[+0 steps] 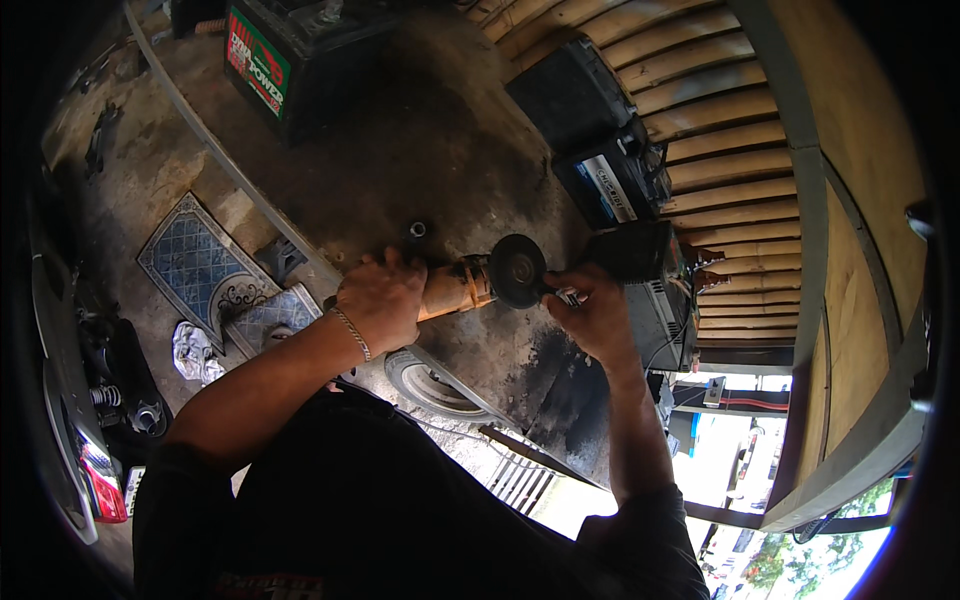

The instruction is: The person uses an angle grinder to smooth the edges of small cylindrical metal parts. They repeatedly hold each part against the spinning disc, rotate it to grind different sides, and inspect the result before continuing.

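An orange angle grinder (448,292) lies over the stained bench top, its dark round disc (517,271) facing up. Wrapped round the rear of its body is my left hand (383,300), a chain bracelet on the wrist. At the disc's right edge my right hand (594,308) is closed, thumb and fingers pinched on a small dark piece with a shiny part. What that piece is, and whether it is joined to the grinder, I cannot make out. A small metal ring-shaped part (418,230) sits on the bench just beyond my left hand.
Several dark batteries (603,185) line the slatted wooden wall on the right. Another battery (258,65) with a green and red label stands at the far left. Below the bench edge are patterned mats (200,262), a crumpled silvery wrapper (196,352), a wheel (432,385) and a motorcycle (90,450).
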A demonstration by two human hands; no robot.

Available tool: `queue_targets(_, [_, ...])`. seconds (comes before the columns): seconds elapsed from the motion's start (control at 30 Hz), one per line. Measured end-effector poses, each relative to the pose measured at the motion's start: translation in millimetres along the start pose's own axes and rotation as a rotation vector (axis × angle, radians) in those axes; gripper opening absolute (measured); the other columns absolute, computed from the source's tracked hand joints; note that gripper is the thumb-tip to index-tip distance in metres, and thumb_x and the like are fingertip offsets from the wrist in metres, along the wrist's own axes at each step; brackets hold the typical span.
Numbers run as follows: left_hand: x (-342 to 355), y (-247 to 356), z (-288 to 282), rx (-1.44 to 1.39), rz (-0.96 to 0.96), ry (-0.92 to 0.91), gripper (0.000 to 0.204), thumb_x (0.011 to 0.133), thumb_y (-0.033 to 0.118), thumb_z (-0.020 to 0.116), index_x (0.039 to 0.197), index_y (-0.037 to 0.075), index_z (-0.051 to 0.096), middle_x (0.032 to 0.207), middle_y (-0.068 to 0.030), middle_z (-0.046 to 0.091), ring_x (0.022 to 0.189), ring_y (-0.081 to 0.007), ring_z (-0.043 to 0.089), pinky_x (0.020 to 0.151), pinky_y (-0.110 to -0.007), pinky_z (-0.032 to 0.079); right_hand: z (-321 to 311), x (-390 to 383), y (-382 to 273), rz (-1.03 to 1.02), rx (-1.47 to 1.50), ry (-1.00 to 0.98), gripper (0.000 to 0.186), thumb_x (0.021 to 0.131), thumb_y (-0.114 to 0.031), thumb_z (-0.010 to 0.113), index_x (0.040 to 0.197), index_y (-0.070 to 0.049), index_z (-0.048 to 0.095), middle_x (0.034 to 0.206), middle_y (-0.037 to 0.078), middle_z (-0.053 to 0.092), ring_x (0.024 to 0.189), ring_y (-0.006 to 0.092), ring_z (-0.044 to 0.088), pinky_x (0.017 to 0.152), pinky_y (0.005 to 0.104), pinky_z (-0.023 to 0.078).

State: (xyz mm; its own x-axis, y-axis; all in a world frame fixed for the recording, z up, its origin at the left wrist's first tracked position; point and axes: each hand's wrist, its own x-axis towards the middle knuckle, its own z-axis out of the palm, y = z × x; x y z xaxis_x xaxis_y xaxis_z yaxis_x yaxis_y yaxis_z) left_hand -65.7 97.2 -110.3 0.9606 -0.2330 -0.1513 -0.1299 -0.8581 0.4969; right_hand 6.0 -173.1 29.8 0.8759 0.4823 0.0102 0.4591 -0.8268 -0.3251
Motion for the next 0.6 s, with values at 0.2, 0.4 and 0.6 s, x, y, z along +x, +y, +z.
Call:
queue_targets(0.2, [0.4, 0.7, 0.3, 0.004, -0.01, -0.024, 0.063, 0.074, 0.031, 0.085, 0.124, 0.0, 0.062, 0.12, -0.018, 0.069, 0.121, -0.0332, 0.062, 0.099, -0.047, 0.051, -3.8, 6.7, 3.6, -0.044, 0.014, -0.056, 0.027, 0.08, -0.012, 0.085, 0.106, -0.01, 0.083, 0.097, 0.01, 0.074, 0.084, 0.0218, 0.071, 0.074, 0.0343, 0.056])
queue_targets(0.4, [1.3, 1.4, -0.1, 0.014, -0.014, -0.033, 0.066, 0.074, 0.032, 0.085, 0.125, -0.001, 0.061, 0.121, -0.0178, 0.069, 0.123, -0.0332, 0.061, 0.101, -0.046, 0.051, -5.1, 9.9, 4.0, -0.046, -0.008, -0.083, 0.027, 0.08, -0.011, 0.087, 0.107, -0.01, 0.083, 0.096, 0.008, 0.073, 0.08, 0.0175, 0.068, 0.071, 0.0319, 0.054])
queue_targets(0.6, [0.9, 1.2, -2.6, -0.009, 0.001, -0.042, 0.065, 0.073, 0.031, 0.085, 0.124, -0.001, 0.061, 0.119, -0.0179, 0.069, 0.121, -0.0335, 0.063, 0.1, -0.047, 0.051, -10.4, 13.1, -2.0, -0.046, -0.042, -0.134, 0.027, 0.08, -0.013, 0.086, 0.107, -0.009, 0.083, 0.094, 0.008, 0.073, 0.077, 0.0188, 0.068, 0.07, 0.0316, 0.054])
